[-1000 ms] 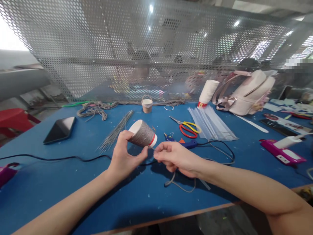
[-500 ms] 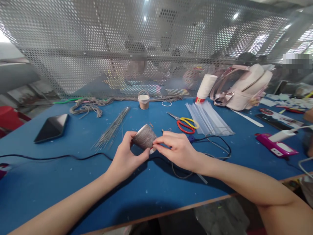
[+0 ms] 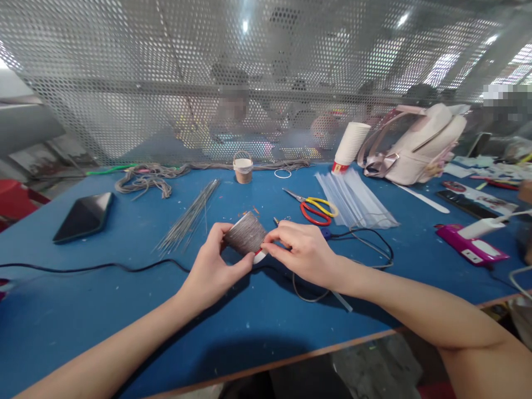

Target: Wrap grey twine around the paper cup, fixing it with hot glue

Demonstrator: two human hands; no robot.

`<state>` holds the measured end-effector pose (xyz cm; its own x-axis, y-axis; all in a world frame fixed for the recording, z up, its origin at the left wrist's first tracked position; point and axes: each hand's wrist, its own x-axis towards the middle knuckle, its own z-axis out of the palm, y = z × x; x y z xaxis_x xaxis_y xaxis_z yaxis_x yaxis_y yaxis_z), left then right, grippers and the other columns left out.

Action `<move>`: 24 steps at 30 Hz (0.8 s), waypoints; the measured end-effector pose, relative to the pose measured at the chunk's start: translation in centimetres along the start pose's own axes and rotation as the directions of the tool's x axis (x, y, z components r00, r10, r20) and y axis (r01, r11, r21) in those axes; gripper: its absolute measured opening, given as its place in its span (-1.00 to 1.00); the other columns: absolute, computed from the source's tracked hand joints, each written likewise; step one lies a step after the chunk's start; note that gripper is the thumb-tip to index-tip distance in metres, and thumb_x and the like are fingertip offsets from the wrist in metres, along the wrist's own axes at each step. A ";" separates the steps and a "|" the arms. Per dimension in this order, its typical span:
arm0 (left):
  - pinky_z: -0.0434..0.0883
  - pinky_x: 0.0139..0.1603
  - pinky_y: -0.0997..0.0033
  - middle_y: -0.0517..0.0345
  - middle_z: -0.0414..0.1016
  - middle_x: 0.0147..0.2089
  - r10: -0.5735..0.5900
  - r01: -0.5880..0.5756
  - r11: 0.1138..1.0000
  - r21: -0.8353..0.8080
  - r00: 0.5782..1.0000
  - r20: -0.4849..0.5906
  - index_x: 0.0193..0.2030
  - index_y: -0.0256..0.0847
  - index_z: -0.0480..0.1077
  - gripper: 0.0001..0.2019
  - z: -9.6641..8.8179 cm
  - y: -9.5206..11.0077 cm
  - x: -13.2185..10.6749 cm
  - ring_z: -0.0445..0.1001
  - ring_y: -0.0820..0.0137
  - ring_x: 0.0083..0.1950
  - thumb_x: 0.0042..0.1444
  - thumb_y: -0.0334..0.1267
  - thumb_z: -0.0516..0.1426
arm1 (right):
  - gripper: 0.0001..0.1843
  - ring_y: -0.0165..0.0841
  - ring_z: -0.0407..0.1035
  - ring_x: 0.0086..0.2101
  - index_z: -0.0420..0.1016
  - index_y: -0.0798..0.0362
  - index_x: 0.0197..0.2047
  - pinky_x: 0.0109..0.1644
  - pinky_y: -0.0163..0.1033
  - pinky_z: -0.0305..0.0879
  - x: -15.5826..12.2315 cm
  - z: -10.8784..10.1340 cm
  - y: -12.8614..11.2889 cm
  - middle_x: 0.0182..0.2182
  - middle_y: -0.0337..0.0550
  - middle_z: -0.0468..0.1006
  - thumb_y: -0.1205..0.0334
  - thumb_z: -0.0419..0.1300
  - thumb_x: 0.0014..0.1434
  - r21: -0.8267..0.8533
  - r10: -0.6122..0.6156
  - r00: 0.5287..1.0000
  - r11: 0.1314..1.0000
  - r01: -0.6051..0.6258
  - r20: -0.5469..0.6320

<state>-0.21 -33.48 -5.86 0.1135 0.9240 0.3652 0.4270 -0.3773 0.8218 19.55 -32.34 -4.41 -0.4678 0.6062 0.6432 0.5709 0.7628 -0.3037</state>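
A paper cup point(image 3: 246, 234) wound with grey cord is held tilted above the table by my left hand point(image 3: 216, 269), whose thumb presses near its lower end. A red and white strip of the cup stays uncovered there. My right hand point(image 3: 301, 249) is closed in a pinch at that same end, at the edge of the winding. Its fingertips appear to grip the grey cord point(image 3: 305, 300), which loops on the table below that hand; the exact grip point is hidden. Just beyond the right hand lie scissors point(image 3: 318, 210) with red and yellow handles.
Thin grey wires point(image 3: 189, 219) and a phone point(image 3: 83, 218) lie left. A small handled bucket point(image 3: 243, 170) and a white ring point(image 3: 283, 173) stand behind. Rightward are stacked cups point(image 3: 351, 147), clear plastic strips point(image 3: 357, 202), a backpack point(image 3: 415, 147) and a purple power strip point(image 3: 471, 246).
My right fingertips have shifted slightly along the cup's lower end, and more of the red and white strip shows. My left hand keeps its hold. The view has moved a little.
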 end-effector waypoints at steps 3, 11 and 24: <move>0.38 -0.24 0.40 0.23 0.37 -0.28 -0.008 0.008 1.000 0.005 1.000 0.002 -0.18 -0.16 0.22 -0.70 -0.1 0.0 -0.1 0.42 0.43 -0.28 -0.03 -0.21 0.21 | -0.80 -0.50 0.27 -0.52 0.55 0.09 -0.34 -0.41 -0.37 0.11 0.0 -0.2 0.0 -0.52 -0.25 0.45 0.23 0.16 0.28 0.035 0.028 1.000 0.999 -0.028 0.001; 0.38 -0.25 0.40 0.23 0.36 -0.29 -0.019 0.019 0.999 -0.042 1.000 0.015 -0.21 -0.16 0.21 -0.70 -0.1 -0.1 0.0 0.42 0.43 -0.29 -0.05 -0.24 0.21 | -0.83 -0.49 0.27 -0.52 0.55 0.10 -0.33 -0.42 -0.36 0.12 0.1 -0.7 0.0 -0.49 -0.24 0.44 0.24 0.18 0.26 0.081 0.074 0.997 0.994 -0.075 0.023; 0.37 -0.29 0.44 0.25 0.34 -0.31 -0.033 0.035 0.996 -0.083 0.999 0.026 -0.23 -0.17 0.21 -0.71 -0.2 0.3 0.2 0.38 0.47 -0.32 -0.07 -0.27 0.20 | -0.85 -0.49 0.27 -0.49 0.51 0.11 -0.38 -0.39 -0.37 0.15 0.2 -0.6 0.4 -0.50 -0.25 0.43 0.29 0.21 0.23 0.184 0.128 0.992 0.974 -0.128 0.015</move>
<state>-0.25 -33.43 -5.51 0.1229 0.9374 0.3259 0.3547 -0.3482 0.8677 20.07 -32.08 -3.94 -0.4010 0.7021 0.5885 0.4919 0.7069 -0.5082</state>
